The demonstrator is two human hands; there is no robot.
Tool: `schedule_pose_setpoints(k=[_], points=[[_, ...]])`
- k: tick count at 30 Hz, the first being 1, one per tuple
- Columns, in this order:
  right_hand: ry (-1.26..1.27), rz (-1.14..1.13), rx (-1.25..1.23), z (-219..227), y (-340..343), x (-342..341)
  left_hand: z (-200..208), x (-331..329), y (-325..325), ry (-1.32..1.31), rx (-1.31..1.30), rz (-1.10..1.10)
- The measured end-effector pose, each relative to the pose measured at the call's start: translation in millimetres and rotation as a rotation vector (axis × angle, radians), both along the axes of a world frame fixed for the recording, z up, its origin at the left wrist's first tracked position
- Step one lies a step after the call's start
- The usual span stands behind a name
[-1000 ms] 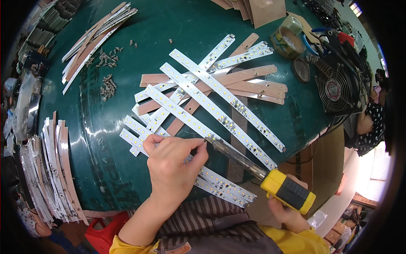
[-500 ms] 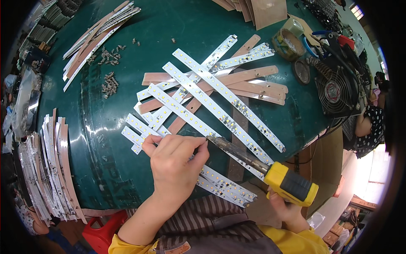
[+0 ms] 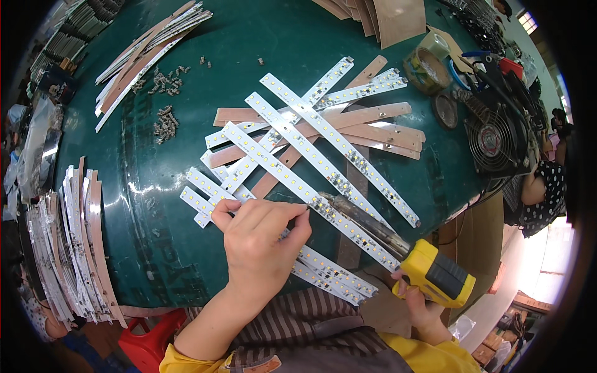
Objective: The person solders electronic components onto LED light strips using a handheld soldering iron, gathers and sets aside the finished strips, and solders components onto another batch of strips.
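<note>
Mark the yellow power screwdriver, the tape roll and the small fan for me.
yellow power screwdriver (image 3: 435,273), head view, on its yellow and black body.
tape roll (image 3: 428,61), head view, on the roll's outer band.
small fan (image 3: 491,140), head view, on the round grille's hub.

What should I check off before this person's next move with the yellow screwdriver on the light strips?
1. Left hand pressing on the light strip: ok, fingers rest on it.
2. Right hand gripping the yellow screwdriver: ok.
3. Screwdriver tip on the strip beside the left fingers: ok, though a screw under it: cannot tell.
4. Strip lying flat on the green table: not ok, it crosses other strips.
5. Loose screws within reach: ok, piled at upper left.
</note>
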State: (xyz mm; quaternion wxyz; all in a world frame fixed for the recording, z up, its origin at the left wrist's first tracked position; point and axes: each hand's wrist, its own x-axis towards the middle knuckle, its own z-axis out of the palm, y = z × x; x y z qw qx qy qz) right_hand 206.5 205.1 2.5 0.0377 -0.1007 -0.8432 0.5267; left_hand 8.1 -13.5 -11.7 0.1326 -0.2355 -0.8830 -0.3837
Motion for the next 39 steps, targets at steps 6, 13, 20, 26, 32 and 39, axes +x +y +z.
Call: schedule_pose_setpoints(k=[6,13,20,26,32,39], points=[[-0.065,-0.001,-0.007,4.6,-3.8,-5.1,0.4,-0.3,-1.3,-0.007,-0.013,-0.001],[0.076,-0.007,0.285,-1.1,4.9,0.1,2.3,0.1,-3.7,-0.025,0.027,-0.011],[-0.08,-0.138,0.363,-16.8,-6.6,-8.5,21.2,-9.7,-22.8,-0.069,-0.011,-0.039],[0.079,-0.245,0.437,-32.6,-8.6,-16.3,17.4,-78.9,-88.0,-0.026,-0.056,0.413],[-0.09,-0.175,0.302,-5.9,-16.1,-18.6,-6.7,-107.4,-107.5,-0.101,-0.034,0.507],[-0.06,-0.072,0.298,-2.2,-17.6,-19.5,-1.7,-109.8,-113.2,-0.141,-0.012,0.455]])
